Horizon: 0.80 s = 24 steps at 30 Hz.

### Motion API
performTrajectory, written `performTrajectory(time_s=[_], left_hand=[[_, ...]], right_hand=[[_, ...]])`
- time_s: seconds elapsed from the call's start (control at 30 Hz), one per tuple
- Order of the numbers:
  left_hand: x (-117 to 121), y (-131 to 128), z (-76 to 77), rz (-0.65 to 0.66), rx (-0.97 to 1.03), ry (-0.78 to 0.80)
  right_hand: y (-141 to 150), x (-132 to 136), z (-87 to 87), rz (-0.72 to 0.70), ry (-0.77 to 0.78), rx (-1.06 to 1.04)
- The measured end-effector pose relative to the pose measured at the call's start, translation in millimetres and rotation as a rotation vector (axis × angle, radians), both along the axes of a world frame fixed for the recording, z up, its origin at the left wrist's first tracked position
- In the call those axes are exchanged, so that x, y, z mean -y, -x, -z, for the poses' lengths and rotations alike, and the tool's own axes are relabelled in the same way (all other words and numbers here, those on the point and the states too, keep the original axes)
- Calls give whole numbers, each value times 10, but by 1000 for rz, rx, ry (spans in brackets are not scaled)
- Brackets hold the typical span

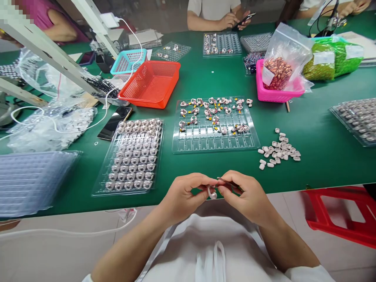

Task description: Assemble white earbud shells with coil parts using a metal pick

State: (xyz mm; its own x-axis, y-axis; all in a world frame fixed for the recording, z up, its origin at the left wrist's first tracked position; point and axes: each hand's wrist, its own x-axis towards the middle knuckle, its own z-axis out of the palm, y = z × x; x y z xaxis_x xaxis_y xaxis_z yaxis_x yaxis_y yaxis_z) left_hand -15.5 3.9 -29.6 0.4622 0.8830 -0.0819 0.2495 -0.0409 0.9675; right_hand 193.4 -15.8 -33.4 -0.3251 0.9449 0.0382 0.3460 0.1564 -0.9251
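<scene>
My left hand and my right hand meet at the near edge of the green table, fingers pinched together. Between them sits a small white ring-shaped part, held by my left fingertips. My right hand pinches thin metal tweezers at the part. Just beyond lies a clear tray with several wired parts in its far rows. A pile of small white caps lies to the right of it.
A clear tray of round grey parts lies at left, with stacked empty trays further left. An orange basket, a pink basket with a bag of copper coils, a phone and a red stool surround. Other people sit across the table.
</scene>
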Motion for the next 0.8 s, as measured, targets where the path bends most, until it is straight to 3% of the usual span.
performTrajectory(time_s=[0.2, 0.3, 0.5, 0.63, 0.8], left_hand=[[40, -46, 56, -123, -15, 12], [59, -74, 76, -165, -27, -36], [93, -128, 138, -136, 66, 93], [116, -153, 140, -215, 73, 205], [157, -190, 130, -288, 19, 65]], right_hand=[[31, 34, -21, 32, 141, -15], [26, 36, -28, 5, 135, -59], [21, 22, 27, -43, -95, -153], [57, 56, 75, 23, -213, -54], [152, 115, 115, 154, -344, 30]])
